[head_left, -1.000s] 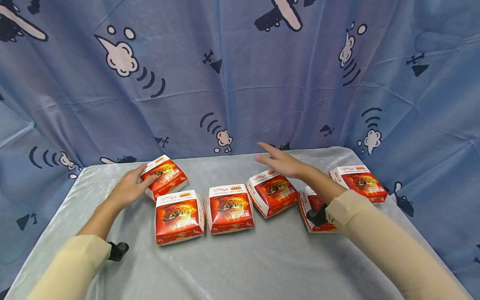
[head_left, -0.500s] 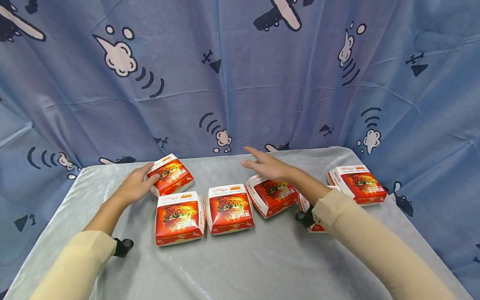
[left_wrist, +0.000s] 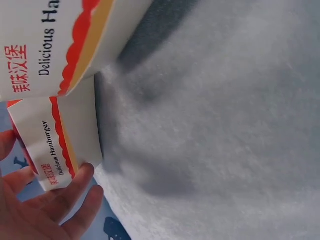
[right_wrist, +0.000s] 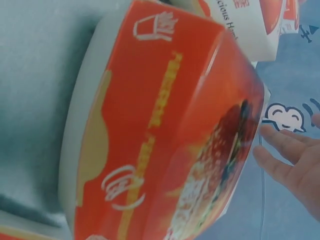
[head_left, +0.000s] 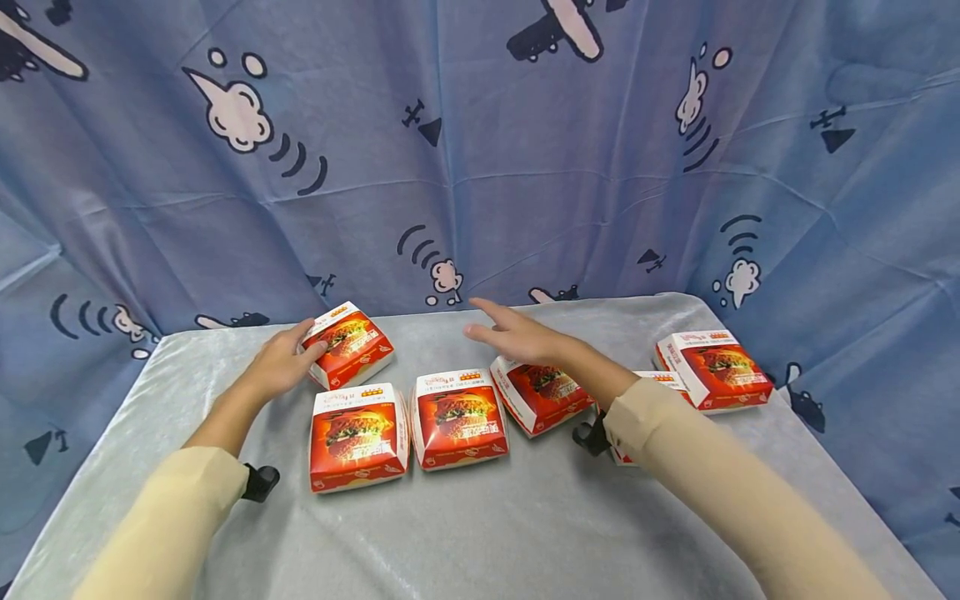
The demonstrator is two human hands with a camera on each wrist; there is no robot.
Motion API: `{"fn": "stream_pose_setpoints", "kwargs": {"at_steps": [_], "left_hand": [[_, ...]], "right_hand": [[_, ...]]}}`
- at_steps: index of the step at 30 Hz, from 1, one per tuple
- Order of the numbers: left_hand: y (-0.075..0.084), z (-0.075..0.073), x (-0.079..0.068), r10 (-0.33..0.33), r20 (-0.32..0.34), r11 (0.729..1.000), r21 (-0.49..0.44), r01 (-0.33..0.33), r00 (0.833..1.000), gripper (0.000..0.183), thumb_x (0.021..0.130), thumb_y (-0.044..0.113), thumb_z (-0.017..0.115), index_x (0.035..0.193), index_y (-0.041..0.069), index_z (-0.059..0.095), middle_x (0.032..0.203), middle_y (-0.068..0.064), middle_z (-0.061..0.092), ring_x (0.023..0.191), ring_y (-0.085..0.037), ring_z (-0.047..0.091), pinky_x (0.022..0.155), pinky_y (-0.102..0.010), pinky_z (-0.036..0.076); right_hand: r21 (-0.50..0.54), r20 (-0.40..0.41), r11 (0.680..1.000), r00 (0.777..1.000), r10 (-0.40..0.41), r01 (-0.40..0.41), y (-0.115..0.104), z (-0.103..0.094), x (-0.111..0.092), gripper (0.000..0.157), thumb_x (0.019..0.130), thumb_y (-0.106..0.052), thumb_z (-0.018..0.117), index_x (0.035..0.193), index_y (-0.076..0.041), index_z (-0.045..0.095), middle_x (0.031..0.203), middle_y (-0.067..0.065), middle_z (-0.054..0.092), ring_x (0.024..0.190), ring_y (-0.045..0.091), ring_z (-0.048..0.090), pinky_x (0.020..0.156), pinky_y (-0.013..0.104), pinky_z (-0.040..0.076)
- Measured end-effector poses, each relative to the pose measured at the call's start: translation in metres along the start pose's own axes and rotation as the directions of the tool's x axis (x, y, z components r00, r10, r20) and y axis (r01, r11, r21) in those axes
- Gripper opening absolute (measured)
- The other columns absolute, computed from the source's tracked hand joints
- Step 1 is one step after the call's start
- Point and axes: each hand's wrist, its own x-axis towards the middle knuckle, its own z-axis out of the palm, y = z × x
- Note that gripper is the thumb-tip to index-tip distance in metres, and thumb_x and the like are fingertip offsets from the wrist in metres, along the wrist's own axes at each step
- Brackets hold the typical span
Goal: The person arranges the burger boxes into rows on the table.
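Observation:
In the head view, my left hand (head_left: 279,362) lies against the left end of the back-left red-and-white hamburger box (head_left: 351,346), its thumb over the top edge. The left wrist view shows the fingers (left_wrist: 82,175) spread along this box's (left_wrist: 45,130) end wall. My right hand (head_left: 517,335) is in the air with fingers extended, holding nothing, partly overlapping a turned hamburger box (head_left: 540,396). Two more hamburger boxes stand side by side at the front, a left one (head_left: 358,437) and a middle one (head_left: 461,419). In the right wrist view the hand (right_wrist: 295,160) is beyond a large box face (right_wrist: 150,125).
Two further boxes sit at the right: one (head_left: 723,371) near the table's right edge, another (head_left: 663,382) mostly hidden by my right sleeve (head_left: 720,458). A grey cloth covers the table (head_left: 465,533). A blue patterned curtain (head_left: 480,167) hangs behind it.
The back-left box has shifted right and slightly away, with my left hand following against it. My right hand has moved left through the air. The other boxes have stayed put.

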Motion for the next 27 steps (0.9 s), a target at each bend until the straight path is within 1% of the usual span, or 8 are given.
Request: {"fn": "stream_pose_setpoints", "kwargs": {"at_steps": [3, 7, 11, 14, 17, 20, 27], "left_hand": [[0.003, 0.000, 0.002, -0.005, 0.002, 1.000, -0.002, 0.005, 1.000, 0.069, 0.105, 0.035, 0.042, 0.155, -0.006, 0.019, 0.153, -0.036, 0.026, 0.141, -0.052, 0.024, 0.111, -0.066, 0.023], [0.007, 0.000, 0.003, 0.018, -0.003, 1.000, 0.005, -0.018, 1.000, 0.066, 0.105, 0.031, 0.043, 0.154, -0.007, 0.022, 0.152, -0.035, 0.028, 0.141, -0.051, 0.025, 0.113, -0.064, 0.023], [0.010, 0.001, 0.004, 0.028, -0.002, 1.000, -0.004, -0.028, 1.000, 0.066, 0.104, 0.029, 0.045, 0.153, -0.008, 0.023, 0.152, -0.036, 0.029, 0.141, -0.051, 0.026, 0.112, -0.064, 0.023], [0.013, 0.002, 0.005, 0.026, 0.010, 0.999, -0.021, -0.025, 1.000, 0.066, 0.104, 0.029, 0.046, 0.154, -0.008, 0.022, 0.152, -0.035, 0.029, 0.141, -0.051, 0.026, 0.112, -0.065, 0.024], [0.015, 0.004, 0.007, 0.011, 0.028, 0.999, -0.037, -0.010, 1.000, 0.068, 0.104, 0.031, 0.047, 0.155, -0.006, 0.020, 0.153, -0.034, 0.028, 0.141, -0.051, 0.026, 0.111, -0.066, 0.025], [0.016, 0.005, 0.010, -0.005, 0.044, 0.999, -0.050, 0.007, 0.999, 0.070, 0.104, 0.034, 0.048, 0.156, -0.003, 0.020, 0.154, -0.033, 0.028, 0.142, -0.050, 0.026, 0.110, -0.067, 0.026], [0.024, 0.009, 0.013, -0.016, 0.051, 0.998, -0.062, 0.019, 0.999, 0.069, 0.103, 0.035, 0.050, 0.156, 0.000, 0.023, 0.153, -0.030, 0.032, 0.141, -0.048, 0.029, 0.110, -0.066, 0.027]], "right_hand": [[0.003, -0.001, 1.000, 1.000, -0.010, 0.010, -0.003, 0.004, 0.004, 0.070, 0.103, -0.042, 0.045, 0.160, -0.011, 0.018, 0.164, 0.014, 0.018, 0.148, 0.035, 0.025, 0.118, 0.054, 0.022], [-0.008, 0.007, 1.000, 1.000, -0.014, 0.014, -0.007, 0.008, 0.008, 0.070, 0.103, -0.042, 0.045, 0.160, -0.011, 0.018, 0.164, 0.013, 0.019, 0.148, 0.033, 0.023, 0.118, 0.052, 0.022], [-0.021, 0.008, 0.999, 0.999, -0.040, 0.040, -0.011, 0.013, 0.011, 0.069, 0.103, -0.040, 0.045, 0.160, -0.010, 0.019, 0.163, 0.014, 0.020, 0.149, 0.032, 0.021, 0.119, 0.051, 0.020], [-0.030, 0.013, 0.998, 0.999, -0.049, 0.049, -0.012, 0.016, 0.015, 0.070, 0.103, -0.038, 0.047, 0.160, -0.008, 0.018, 0.164, 0.015, 0.019, 0.147, 0.035, 0.025, 0.119, 0.049, 0.022], [-0.047, 0.028, 0.998, 0.999, -0.033, 0.034, -0.014, 0.018, 0.019, 0.074, 0.102, -0.039, 0.049, 0.160, -0.007, 0.016, 0.164, 0.015, 0.017, 0.144, 0.037, 0.031, 0.117, 0.048, 0.026], [-0.062, 0.042, 0.998, 0.999, -0.019, 0.021, -0.017, 0.021, 0.022, 0.076, 0.101, -0.040, 0.051, 0.159, -0.006, 0.015, 0.164, 0.015, 0.017, 0.143, 0.038, 0.034, 0.117, 0.047, 0.028], [-0.091, 0.075, 0.996, 0.997, 0.007, 0.000, -0.023, 0.025, 0.029, 0.077, 0.100, -0.040, 0.052, 0.159, -0.006, 0.016, 0.164, 0.015, 0.020, 0.150, 0.030, 0.020, 0.120, 0.045, 0.021]]}}
